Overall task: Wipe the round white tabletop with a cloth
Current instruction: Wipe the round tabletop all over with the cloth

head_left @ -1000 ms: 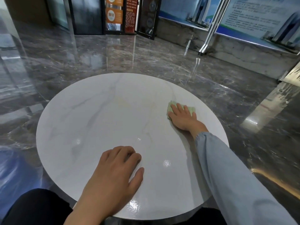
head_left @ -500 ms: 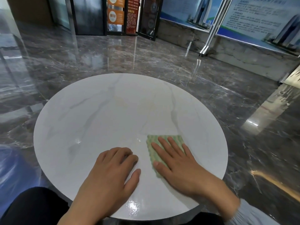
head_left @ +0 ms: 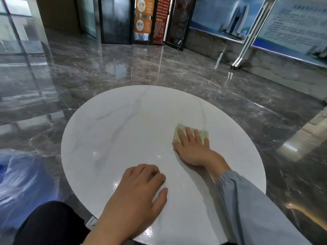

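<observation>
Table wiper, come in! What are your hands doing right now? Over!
Right hand flat, pressing green cloth on tabletop, right of centre. Left hand resting on near side, fingers curled, holding nothing. Only the left hand lies near the cloth.

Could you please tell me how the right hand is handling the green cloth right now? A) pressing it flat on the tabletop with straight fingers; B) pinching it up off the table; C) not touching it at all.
A: the right hand lies flat on the green cloth, straight fingers holding it down on the tabletop.
</observation>
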